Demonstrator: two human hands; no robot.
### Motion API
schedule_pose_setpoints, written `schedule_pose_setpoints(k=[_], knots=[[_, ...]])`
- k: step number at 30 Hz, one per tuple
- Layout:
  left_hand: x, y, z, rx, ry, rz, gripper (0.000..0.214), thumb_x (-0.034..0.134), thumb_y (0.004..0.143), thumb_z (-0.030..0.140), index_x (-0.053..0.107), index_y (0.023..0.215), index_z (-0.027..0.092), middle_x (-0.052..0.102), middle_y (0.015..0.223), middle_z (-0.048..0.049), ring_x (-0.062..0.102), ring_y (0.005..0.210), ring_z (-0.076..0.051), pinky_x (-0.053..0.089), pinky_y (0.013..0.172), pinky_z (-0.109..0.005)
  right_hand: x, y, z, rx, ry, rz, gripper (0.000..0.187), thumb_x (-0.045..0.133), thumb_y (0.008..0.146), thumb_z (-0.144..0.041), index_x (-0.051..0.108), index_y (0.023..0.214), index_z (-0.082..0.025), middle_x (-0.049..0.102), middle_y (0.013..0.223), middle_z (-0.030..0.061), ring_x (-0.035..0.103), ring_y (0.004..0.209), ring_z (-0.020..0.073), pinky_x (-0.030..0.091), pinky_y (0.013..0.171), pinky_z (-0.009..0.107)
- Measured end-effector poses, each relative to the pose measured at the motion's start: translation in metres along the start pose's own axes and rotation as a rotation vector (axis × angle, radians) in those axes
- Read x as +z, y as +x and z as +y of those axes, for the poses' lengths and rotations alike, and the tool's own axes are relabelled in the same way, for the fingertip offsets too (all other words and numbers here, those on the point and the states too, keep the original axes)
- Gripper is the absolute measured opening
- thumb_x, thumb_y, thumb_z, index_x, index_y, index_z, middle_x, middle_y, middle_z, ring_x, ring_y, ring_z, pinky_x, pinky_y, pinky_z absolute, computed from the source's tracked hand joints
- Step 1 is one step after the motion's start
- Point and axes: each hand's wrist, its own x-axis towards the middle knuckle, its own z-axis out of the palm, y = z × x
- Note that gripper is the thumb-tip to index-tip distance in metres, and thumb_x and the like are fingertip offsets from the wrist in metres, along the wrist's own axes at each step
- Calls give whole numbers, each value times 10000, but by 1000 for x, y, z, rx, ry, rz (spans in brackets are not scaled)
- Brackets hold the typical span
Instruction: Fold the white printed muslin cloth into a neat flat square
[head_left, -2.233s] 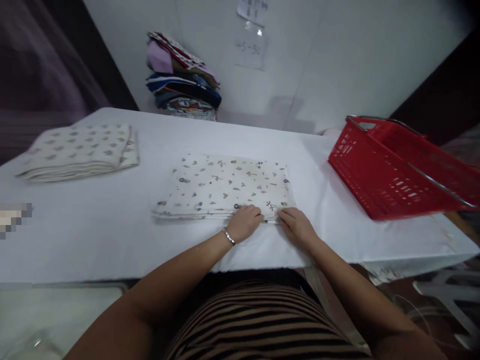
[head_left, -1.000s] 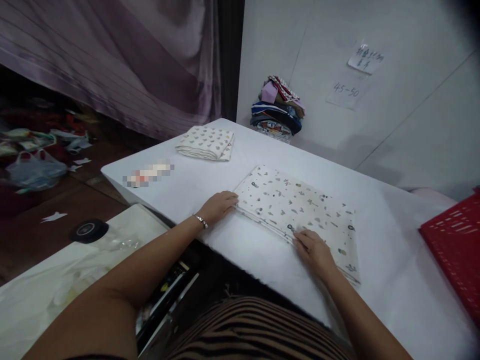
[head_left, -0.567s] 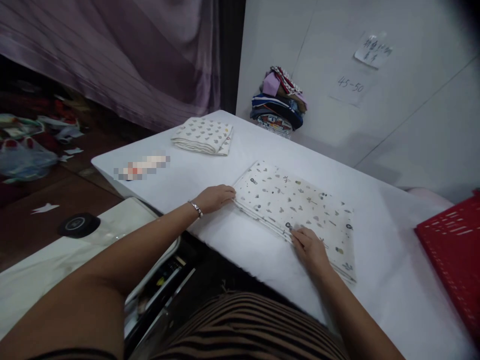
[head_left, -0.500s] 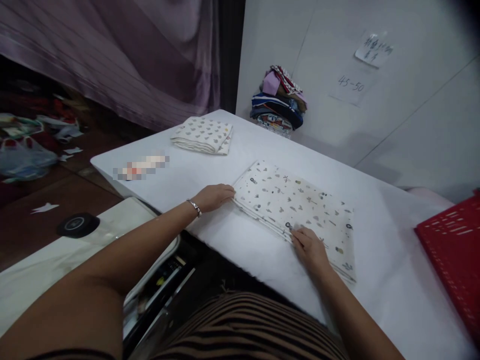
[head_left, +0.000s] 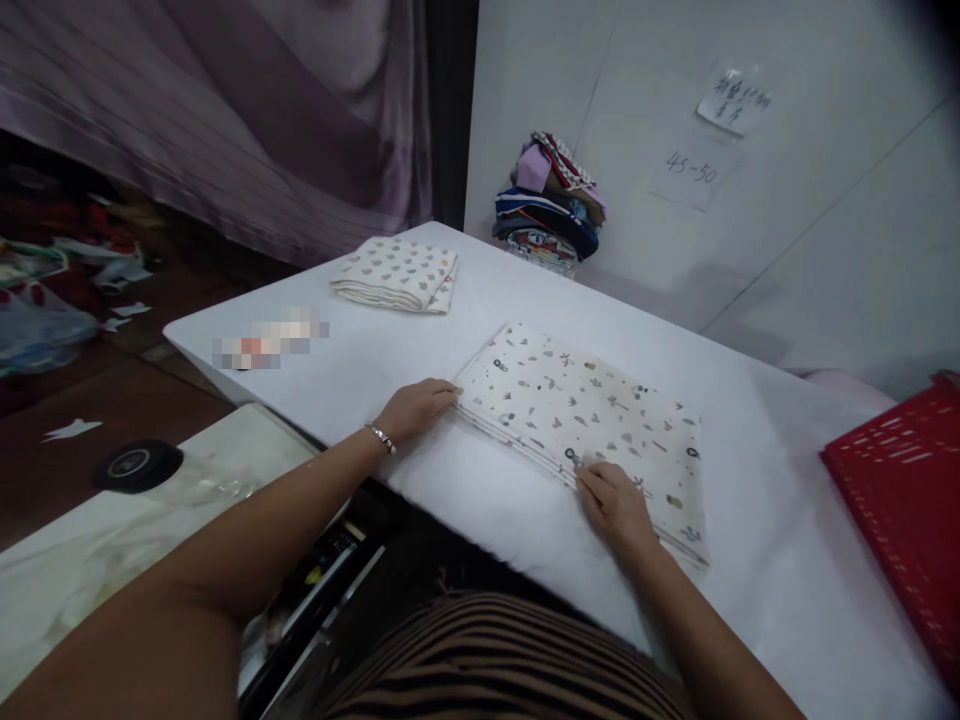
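Note:
A folded white cloth (head_left: 585,410) printed with small grey and olive motifs lies flat on the white table (head_left: 487,510). Its near edge shows several layers. My left hand (head_left: 416,408), with a bracelet at the wrist, pinches the cloth's left corner. Further right along the same near edge, my right hand (head_left: 616,500) has its fingers closed on the layers. Toward the far left of the table rests a second folded cloth (head_left: 397,272) with a grey print, apart from both hands.
A red plastic basket (head_left: 892,480) stands at the right. Against the wall rises a pile of folded textiles (head_left: 551,200). A blurred-out item (head_left: 270,340) lies at the table's left. A lower white surface (head_left: 217,440) bears a black round object (head_left: 139,466).
The view has shifted slightly, so everything appears a little further left. Both hands keep their hold on the near edge of the cloth, which looks much the same.

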Motion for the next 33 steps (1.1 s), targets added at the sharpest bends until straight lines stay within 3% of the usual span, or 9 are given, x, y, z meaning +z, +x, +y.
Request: schedule_pose_setpoints(k=[4,9,12,15,19,22,25,28,33], knots=[[-6,-3,0,-40,-65,25,268,394,884,249,646,974,248,632,1145,-8,584,1006,-143,465,780,-273,1,-7,0,-38,-13,17,264,440,903,-225,639,1074,-194,606,932,105,535,856,216,468,728,353],[-17,18,21,-199,-42,130,220,478,845,326,667,813,219,693,895,-21,605,881,-177,433,836,-362,4,-10,-2,-36,-36,46,270,440,898,-205,628,1091,-213,609,963,99,536,870,214,466,747,355],[-8,37,43,-151,-33,171,291,435,877,380,642,996,214,655,1098,-57,545,1074,-202,363,963,-405,5,-9,-5,-18,-53,39,266,440,896,-207,636,1075,-204,613,951,98,542,863,215,470,743,358],[13,45,57,-108,11,56,404,419,875,430,552,1194,220,506,1343,-73,389,1276,-241,249,1063,-462,3,-14,-6,-7,-29,31,273,452,893,-208,628,1101,-199,622,989,105,553,900,224,481,770,380],[33,41,55,-163,64,-67,462,367,886,436,483,1278,220,420,1419,-73,298,1342,-244,176,1095,-488,-3,-29,-5,33,84,16,324,474,883,-226,591,1185,-218,603,1144,114,545,1051,243,476,888,425],[31,42,52,-190,53,-128,476,354,882,438,464,1296,229,380,1446,-63,262,1360,-241,154,1103,-490,-11,-30,1,152,218,-6,307,468,886,-281,622,1147,-232,608,1164,103,559,1076,240,479,918,426],[20,56,55,-244,36,-240,476,398,854,446,484,1272,234,376,1448,-68,273,1351,-266,170,1084,-529,-20,-14,14,295,283,69,326,431,898,-345,639,1122,-229,597,1201,97,547,1119,238,477,929,418],[15,76,60,-266,50,-263,491,405,842,490,503,1250,236,355,1459,-76,262,1353,-274,163,1081,-537,-25,10,35,376,192,121,393,404,900,-392,593,1200,-223,490,1347,88,422,1263,241,397,1013,426],[30,94,51,-272,53,-277,614,342,849,539,386,1370,218,243,1508,-74,150,1394,-273,110,1098,-537,-22,20,75,541,-162,-121,577,409,888,-457,399,1382,-159,255,1494,107,164,1385,279,149,1106,492]])
